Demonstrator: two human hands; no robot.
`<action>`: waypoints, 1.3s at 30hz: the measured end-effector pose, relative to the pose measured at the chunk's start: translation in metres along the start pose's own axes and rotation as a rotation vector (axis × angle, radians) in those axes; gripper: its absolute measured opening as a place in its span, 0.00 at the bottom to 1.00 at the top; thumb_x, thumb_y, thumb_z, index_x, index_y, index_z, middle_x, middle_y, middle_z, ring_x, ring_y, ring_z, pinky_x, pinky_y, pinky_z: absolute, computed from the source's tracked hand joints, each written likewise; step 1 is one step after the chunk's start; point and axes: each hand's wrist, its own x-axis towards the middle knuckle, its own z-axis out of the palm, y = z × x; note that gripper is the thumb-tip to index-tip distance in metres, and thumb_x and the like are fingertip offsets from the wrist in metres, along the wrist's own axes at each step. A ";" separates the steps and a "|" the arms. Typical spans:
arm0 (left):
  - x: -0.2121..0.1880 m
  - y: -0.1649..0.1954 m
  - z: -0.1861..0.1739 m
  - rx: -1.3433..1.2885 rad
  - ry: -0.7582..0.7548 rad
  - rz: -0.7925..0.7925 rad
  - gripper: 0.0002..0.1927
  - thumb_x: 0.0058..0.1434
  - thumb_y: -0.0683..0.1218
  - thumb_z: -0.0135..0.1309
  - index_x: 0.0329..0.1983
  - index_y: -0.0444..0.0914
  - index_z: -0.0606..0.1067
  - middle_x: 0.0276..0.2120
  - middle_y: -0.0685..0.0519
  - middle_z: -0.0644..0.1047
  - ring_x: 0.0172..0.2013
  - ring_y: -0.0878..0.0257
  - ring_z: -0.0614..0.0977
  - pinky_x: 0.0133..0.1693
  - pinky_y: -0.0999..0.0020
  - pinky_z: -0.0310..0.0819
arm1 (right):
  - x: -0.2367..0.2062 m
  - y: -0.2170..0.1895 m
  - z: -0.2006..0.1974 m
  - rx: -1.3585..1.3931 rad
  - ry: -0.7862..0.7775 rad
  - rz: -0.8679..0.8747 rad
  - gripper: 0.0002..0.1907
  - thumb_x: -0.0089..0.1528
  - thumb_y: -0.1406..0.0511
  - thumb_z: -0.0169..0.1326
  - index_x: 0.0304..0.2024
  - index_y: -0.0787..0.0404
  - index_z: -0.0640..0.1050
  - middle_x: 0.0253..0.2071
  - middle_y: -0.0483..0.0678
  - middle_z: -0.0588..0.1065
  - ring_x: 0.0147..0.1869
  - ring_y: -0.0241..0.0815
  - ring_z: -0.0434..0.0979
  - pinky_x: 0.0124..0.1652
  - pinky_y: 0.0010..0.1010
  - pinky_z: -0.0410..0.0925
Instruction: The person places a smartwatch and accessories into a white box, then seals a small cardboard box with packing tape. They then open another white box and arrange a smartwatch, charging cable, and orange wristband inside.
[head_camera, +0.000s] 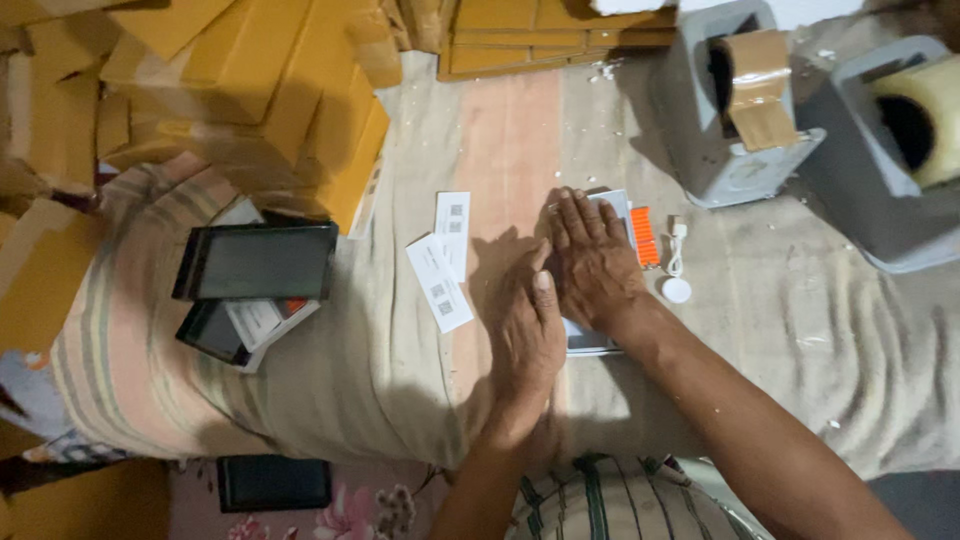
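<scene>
Beige cloth (800, 330) covers the work surface where we press both hands flat: our right hand (592, 258), fingers (575, 212) straight and together, on a white flat box (620, 205), our left hand (528, 330) beside it, gripping nothing. Two paper labels (445, 260) lie left, an orange strip (645, 236) and white cable (677, 262) right, grey tape dispensers (735, 110) beyond.

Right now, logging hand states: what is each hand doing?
Left hand: open, flat, palm down on the white box.
Right hand: open, flat on it too.
</scene>
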 end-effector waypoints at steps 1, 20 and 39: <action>-0.001 0.001 0.000 0.011 0.003 -0.006 0.28 0.78 0.56 0.30 0.60 0.34 0.75 0.56 0.39 0.79 0.59 0.42 0.78 0.61 0.50 0.68 | 0.000 0.000 0.000 0.004 0.009 0.004 0.41 0.63 0.50 0.39 0.71 0.70 0.56 0.76 0.62 0.51 0.80 0.57 0.44 0.72 0.50 0.41; -0.008 0.003 -0.003 -0.025 0.031 0.002 0.24 0.78 0.52 0.34 0.57 0.32 0.76 0.54 0.39 0.79 0.58 0.43 0.78 0.62 0.51 0.67 | -0.001 -0.004 -0.010 -0.037 -0.003 0.082 0.45 0.64 0.45 0.39 0.74 0.68 0.53 0.77 0.63 0.47 0.82 0.59 0.40 0.73 0.54 0.36; -0.027 0.038 -0.031 0.402 -0.360 0.259 0.36 0.67 0.67 0.45 0.60 0.32 0.75 0.69 0.31 0.61 0.70 0.38 0.61 0.68 0.47 0.55 | -0.133 0.012 -0.024 0.256 0.325 0.032 0.38 0.61 0.53 0.52 0.64 0.73 0.66 0.70 0.70 0.61 0.75 0.62 0.58 0.72 0.52 0.50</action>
